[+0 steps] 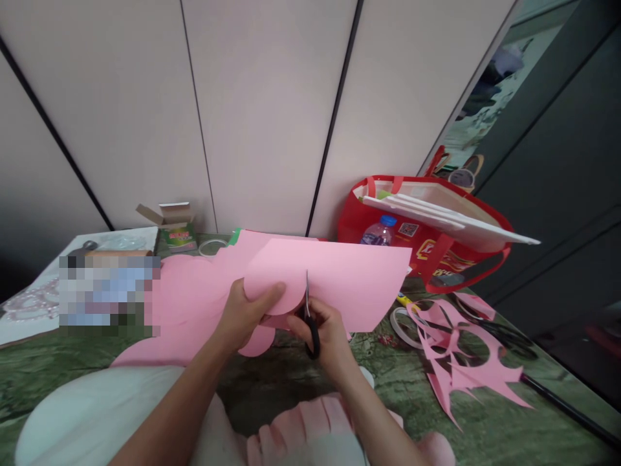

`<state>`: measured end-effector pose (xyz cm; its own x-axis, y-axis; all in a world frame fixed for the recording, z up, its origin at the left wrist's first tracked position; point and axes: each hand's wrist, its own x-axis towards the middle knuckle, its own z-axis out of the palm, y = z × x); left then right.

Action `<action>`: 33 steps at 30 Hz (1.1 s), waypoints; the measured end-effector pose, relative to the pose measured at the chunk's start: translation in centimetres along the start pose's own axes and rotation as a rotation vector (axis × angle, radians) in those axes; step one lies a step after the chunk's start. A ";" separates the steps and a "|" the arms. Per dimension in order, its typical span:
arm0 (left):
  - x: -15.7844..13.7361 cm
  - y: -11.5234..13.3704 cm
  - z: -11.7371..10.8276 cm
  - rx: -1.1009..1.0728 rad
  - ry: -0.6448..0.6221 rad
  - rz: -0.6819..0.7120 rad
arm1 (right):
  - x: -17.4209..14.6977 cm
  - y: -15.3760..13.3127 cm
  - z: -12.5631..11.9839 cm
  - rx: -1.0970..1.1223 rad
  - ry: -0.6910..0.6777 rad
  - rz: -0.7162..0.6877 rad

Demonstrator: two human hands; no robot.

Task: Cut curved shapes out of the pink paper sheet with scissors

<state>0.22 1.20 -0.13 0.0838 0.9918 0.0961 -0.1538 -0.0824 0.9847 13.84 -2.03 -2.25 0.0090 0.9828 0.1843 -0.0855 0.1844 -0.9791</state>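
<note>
Head view | left hand [245,310]: 1 pink sheet [339,275] | right hand [327,333]: 1 scissors [310,323]

left hand [247,310] grips pink paper [334,275] | right hand [325,333] holds scissors [309,317] | blades in sheet

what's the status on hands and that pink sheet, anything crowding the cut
Left hand grips pink sheet at its rounded edge. Right hand works scissors, blades up into the paper. Pink offcuts and tape roll lie to the right, apart from the cut.
</note>
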 end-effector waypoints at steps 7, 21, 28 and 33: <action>-0.1 0.3 0.0 0.012 0.018 -0.010 | -0.1 -0.1 0.0 0.013 -0.006 0.027; -0.2 0.4 0.0 -0.004 0.029 0.000 | -0.1 0.0 0.2 0.046 -0.012 0.019; 0.1 0.1 -0.1 0.000 0.045 0.068 | -0.3 0.0 0.2 0.043 -0.029 0.012; -0.2 0.1 0.7 0.046 0.109 0.094 | -0.3 -0.1 0.4 0.046 -0.022 0.014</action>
<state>0.83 0.89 0.05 -0.0369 0.9841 0.1740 -0.1103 -0.1771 0.9780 13.49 -2.39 -2.15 -0.0145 0.9849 0.1728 -0.1314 0.1694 -0.9767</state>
